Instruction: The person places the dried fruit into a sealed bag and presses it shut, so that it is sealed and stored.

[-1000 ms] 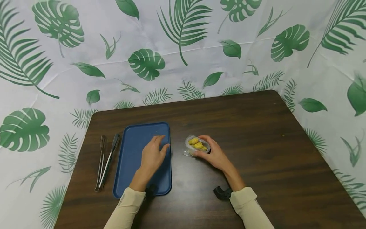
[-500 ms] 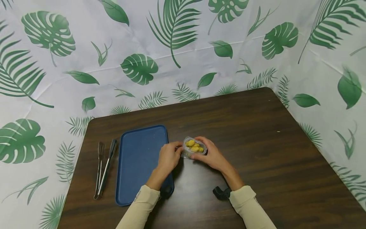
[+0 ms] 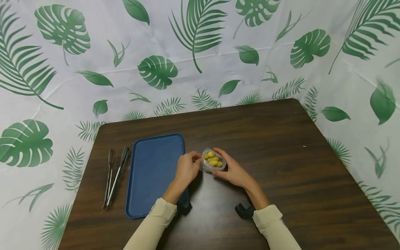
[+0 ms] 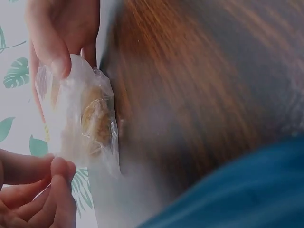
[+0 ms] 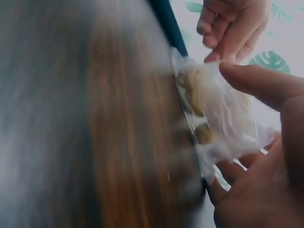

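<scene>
A small clear plastic food container [image 3: 207, 169] with several yellow oval pieces [image 3: 213, 158] inside is held over the table, right of the blue tray. Crinkly clear film [image 4: 102, 90] surrounds it in the wrist views, with brownish-yellow contents showing through. My right hand [image 3: 234, 171] grips it from the right, thumb on the near side and fingers on the far side. At its left edge, my left hand [image 3: 187, 168] pinches the film with thumb and index fingertips together, the other fingers curled under.
The blue tray [image 3: 153, 180] lies left of the container, partly under my left forearm. Metal tongs [image 3: 114, 185] with black grips lie beyond its left side. A leaf-print cloth [image 3: 187, 80] hangs behind the dark wooden table [image 3: 265, 139].
My left hand has come right from over the tray to the container's left edge and now pinches there. The container tilts slightly more toward the head camera, still in my right hand.
</scene>
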`<state>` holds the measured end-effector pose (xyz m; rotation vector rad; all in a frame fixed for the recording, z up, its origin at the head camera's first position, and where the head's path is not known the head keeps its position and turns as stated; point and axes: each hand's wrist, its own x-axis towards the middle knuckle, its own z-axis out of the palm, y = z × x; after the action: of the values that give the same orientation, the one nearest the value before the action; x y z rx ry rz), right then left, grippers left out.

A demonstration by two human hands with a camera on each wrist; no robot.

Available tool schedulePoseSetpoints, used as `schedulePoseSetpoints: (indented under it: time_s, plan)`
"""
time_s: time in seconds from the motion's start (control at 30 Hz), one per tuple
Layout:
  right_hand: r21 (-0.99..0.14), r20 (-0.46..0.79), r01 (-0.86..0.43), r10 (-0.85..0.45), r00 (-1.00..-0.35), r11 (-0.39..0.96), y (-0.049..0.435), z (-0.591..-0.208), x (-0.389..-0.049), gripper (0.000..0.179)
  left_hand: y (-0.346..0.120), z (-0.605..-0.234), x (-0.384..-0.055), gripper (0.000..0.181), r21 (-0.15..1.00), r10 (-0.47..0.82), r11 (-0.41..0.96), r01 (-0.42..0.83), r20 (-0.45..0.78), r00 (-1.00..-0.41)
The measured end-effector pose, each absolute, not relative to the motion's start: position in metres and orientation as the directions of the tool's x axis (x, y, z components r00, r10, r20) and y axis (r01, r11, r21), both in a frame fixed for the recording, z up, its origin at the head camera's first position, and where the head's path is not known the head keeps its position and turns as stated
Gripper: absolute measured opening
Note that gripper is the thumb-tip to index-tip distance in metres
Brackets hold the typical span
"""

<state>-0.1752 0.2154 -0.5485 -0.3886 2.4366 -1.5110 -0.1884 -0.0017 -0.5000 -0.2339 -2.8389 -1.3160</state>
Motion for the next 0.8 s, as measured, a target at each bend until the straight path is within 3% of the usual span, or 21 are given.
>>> schedulePoseSetpoints:
  time_s: [0.13,0.33,0.53,0.8]
  plan:
    - [-0.899,-0.041,-0.116,-0.346,-0.938,0.422,0.226,-0.544,-0.171,0.076,-0.006,-0.502,-0.187,0.005,0.778,0.11,0.612,0.144,0.096,-0.989]
    - [-0.86,0.057,-0.205,-0.311,-0.949,0.467,0.235,-0.54,-0.166,0.044,-0.012,-0.505,-0.185,0.006,0.772,0.116,0.616,0.157,0.108,-0.987]
    - [-0.807,0.12,-0.252,-0.268,-0.956,0.535,0.226,-0.54,-0.163,0.029,-0.019,-0.507,-0.183,0.02,0.803,0.178,0.578,0.147,0.052,-0.983]
    - [-0.858,0.037,-0.204,-0.339,-0.94,0.472,0.221,-0.537,-0.155,0.045,-0.022,-0.512,-0.177,0.035,0.767,0.256,0.603,0.219,0.074,-0.964]
